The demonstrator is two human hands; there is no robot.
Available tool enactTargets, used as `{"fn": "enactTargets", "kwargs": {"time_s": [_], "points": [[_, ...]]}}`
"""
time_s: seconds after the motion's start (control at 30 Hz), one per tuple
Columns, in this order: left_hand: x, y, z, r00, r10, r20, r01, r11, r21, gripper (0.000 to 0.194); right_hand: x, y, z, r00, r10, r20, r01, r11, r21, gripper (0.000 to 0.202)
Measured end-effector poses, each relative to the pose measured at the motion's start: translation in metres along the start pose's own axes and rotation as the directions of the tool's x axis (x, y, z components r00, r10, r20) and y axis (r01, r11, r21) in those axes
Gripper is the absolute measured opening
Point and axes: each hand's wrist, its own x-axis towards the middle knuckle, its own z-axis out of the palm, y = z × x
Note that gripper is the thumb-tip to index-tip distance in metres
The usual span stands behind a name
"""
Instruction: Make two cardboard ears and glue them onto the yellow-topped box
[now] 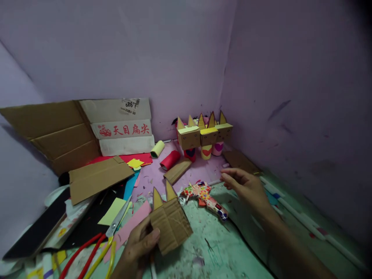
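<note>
Cardboard box head [171,224], two-eared, sat pinched at its lower corner in your left hand [139,246] above the table; your right hand [247,186] hovered loosely curled, holding nothing; light, stiff, crushable, I judged, best gripped by flat sides.

scissors [116,223] | flattened carton [78,131] | three cardboard figures [205,135] | red roll [170,160]

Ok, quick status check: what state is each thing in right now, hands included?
Left hand: gripping the cardboard head.
Cardboard head: held tilted, two ears on top.
Right hand: empty, fingers loosely curled, above the floor.
Glue gun: lying on its side, untouched.
Scissors: lying flat; open or closed unclear.
Three finished figures: standing upright by the wall.
Red roll: lying on its side.
</note>
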Motion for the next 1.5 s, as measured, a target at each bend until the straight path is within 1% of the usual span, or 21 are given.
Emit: {"fn": "enactTargets", "kwargs": {"time_s": [0.07,0.2,0.27,0.3,0.37,0.43,0.47,0.5,0.57,0.63,0.73,0.8,0.97,1.1,1.17,1.2,1.27,1.3,1.33,1.4,1.5], "points": [[0.001,-0.003,0.002,1.000,0.013,0.023,-0.014,0.999,0.031,0.063,-0.001,-0.001,0.001,1.000,0.004,-0.007,-0.004,0.999,0.040,0.029],[-0.007,0.002,0.010,0.997,0.065,0.051,-0.071,0.991,0.115,0.058,-0.008,-0.010,0.008,0.998,0.035,-0.056,-0.017,0.953,0.301,0.029],[-0.012,0.005,0.014,0.996,0.078,0.048,-0.084,0.988,0.132,0.056,-0.017,-0.014,0.016,1.000,0.017,-0.025,-0.006,0.931,0.364,0.029],[-0.013,0.007,0.016,0.996,0.080,0.048,-0.085,0.988,0.127,0.055,-0.023,-0.016,0.020,1.000,0.016,0.014,-0.020,0.930,0.368,0.030],[-0.014,0.008,0.019,0.996,0.077,0.051,-0.081,0.992,0.099,0.053,-0.034,-0.015,0.026,0.996,0.024,0.090,-0.056,0.928,0.367,0.035],[-0.013,0.010,0.020,0.996,0.073,0.051,-0.076,0.995,0.070,0.052,-0.042,-0.013,0.030,0.975,0.025,0.222,-0.101,0.937,0.335,0.046],[-0.013,0.010,0.021,0.996,0.072,0.049,-0.075,0.995,0.064,0.052,-0.045,-0.011,0.031,0.957,0.003,0.289,-0.097,0.945,0.313,0.051],[-0.012,0.010,0.022,0.996,0.069,0.049,-0.073,0.995,0.068,0.052,-0.048,-0.009,0.032,0.936,-0.018,0.351,-0.086,0.956,0.280,0.050],[-0.012,0.010,0.023,0.995,0.068,0.068,-0.074,0.993,0.092,0.052,-0.054,-0.007,0.034,0.897,-0.067,0.437,-0.017,0.983,0.185,0.039],[-0.012,0.009,0.024,0.992,0.082,0.098,-0.094,0.989,0.118,0.054,-0.062,-0.008,0.036,0.875,-0.110,0.471,0.088,0.994,0.068,0.030],[-0.013,0.007,0.027,0.984,0.125,0.124,-0.143,0.979,0.144,0.055,-0.074,-0.010,0.042,0.883,-0.201,0.425,0.245,0.968,-0.052,0.018],[-0.015,0.007,0.028,0.978,0.151,0.142,-0.174,0.970,0.168,0.055,-0.080,-0.011,0.046,0.896,-0.227,0.381,0.279,0.957,-0.085,0.014],[-0.017,0.010,0.027,0.967,0.169,0.190,-0.210,0.953,0.218,0.056,-0.084,-0.011,0.049,0.928,-0.177,0.328,0.215,0.973,-0.081,0.018],[-0.019,0.008,0.025,0.958,0.186,0.219,-0.229,0.954,0.191,0.053,-0.085,-0.016,0.050,0.925,-0.169,0.340,0.205,0.976,-0.072,0.025],[-0.020,0.005,0.026,0.953,0.199,0.229,-0.242,0.953,0.183,0.052,-0.089,-0.021,0.053,0.930,-0.153,0.334,0.212,0.966,-0.147,0.019],[-0.021,0.003,0.027,0.949,0.208,0.237,-0.254,0.950,0.182,0.052,-0.091,-0.023,0.055,0.941,-0.135,0.311,0.209,0.954,-0.217,0.021],[-0.023,0.001,0.030,0.938,0.229,0.259,-0.285,0.936,0.205,0.053,-0.097,-0.025,0.060,0.967,-0.092,0.236,0.178,0.910,-0.374,0.042],[-0.023,0.000,0.031,0.935,0.238,0.263,-0.300,0.926,0.227,0.054,-0.099,-0.025,0.062,0.976,-0.079,0.205,0.161,0.891,-0.425,0.049],[-0.024,0.000,0.031,0.934,0.246,0.260,-0.312,0.916,0.253,0.055,-0.101,-0.024,0.064,0.978,-0.078,0.196,0.159,0.882,-0.444,0.051],[-0.024,0.000,0.030,0.937,0.249,0.247,-0.317,0.901,0.295,0.055,-0.102,-0.021,0.065,0.966,-0.132,0.223,0.214,0.891,-0.401,0.041],[-0.024,0.002,0.028,0.940,0.250,0.232,-0.314,0.899,0.305,0.052,-0.099,-0.014,0.062,0.918,-0.309,0.246,0.375,0.879,-0.293,0.022]]}}
